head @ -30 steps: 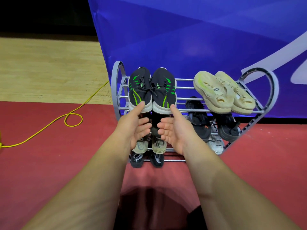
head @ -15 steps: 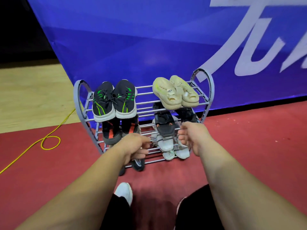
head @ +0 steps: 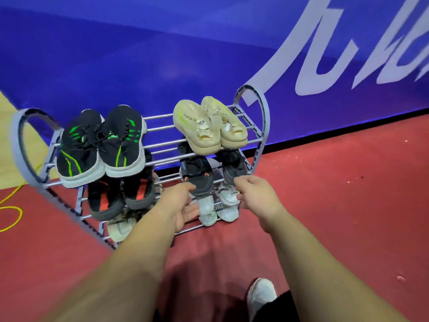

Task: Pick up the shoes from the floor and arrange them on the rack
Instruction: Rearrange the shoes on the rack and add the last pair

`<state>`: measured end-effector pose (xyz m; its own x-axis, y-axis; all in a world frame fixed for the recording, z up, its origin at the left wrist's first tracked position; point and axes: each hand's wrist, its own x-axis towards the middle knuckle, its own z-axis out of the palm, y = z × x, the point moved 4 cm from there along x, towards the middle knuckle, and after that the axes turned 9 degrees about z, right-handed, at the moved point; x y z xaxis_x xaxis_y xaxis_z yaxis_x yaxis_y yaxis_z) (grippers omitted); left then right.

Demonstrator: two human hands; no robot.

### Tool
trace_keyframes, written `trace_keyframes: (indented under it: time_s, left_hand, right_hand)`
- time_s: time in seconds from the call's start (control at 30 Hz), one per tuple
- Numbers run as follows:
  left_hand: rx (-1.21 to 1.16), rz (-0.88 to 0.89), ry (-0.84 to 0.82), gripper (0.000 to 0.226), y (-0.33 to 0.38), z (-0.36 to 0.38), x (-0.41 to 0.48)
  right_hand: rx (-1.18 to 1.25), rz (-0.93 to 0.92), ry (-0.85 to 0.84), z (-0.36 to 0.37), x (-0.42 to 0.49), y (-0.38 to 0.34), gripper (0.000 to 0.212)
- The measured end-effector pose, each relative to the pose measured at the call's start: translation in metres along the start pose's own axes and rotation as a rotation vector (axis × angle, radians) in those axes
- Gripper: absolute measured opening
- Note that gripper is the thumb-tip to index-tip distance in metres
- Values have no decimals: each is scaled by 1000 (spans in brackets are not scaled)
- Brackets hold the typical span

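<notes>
Tip: square up the black sandals [head: 197, 177] on the rack [head: 265, 119], middle tier, with gentle toe nudges; left hand [head: 183, 205] loose, empty; right hand [head: 255, 194] curled, grip unclear

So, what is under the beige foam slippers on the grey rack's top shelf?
Black sandals with an orange mark one level down, white sneakers below them. The beige foam slippers cover the sandals' far ends.

On the rack [head: 160, 129], bare top-shelf bars lie open between the black-green sneakers [head: 99, 145] at left and the beige slides [head: 209, 124] at right. Black shoes [head: 120, 196] and black sandals [head: 197, 175] crowd the middle shelf. The blue banner [head: 162, 54] closes the far side. The red floor [head: 336, 194] to the right is open.
</notes>
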<state>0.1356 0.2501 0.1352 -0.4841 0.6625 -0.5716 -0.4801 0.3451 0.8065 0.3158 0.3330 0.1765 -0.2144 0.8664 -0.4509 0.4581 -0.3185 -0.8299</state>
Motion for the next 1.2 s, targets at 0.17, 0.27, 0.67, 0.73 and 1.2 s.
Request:
trace_keyframes:
  time_s: [0.17,0.27,0.67,0.73,1.2]
  left_hand:
    - [-11,-21,34,28,1,18,27]
    - [-25,-85,40,36,-3,18,38]
    - [-114,-143,31,23,-18,18,74]
    - [-117,-144,19,19,-20,19,75]
    - [50,-65,-111,27,6,-8,48]
  right_hand:
    - [-301,-46,-44,3,28,-4,43]
    - [-252,-34,-68,6,51,-8,39]
    - [-31,-9,-71,36,81,-16,25]
    - [-24,9,-68,36,85,-13,17]
    - [-17,49,-74,44,84,-13,10]
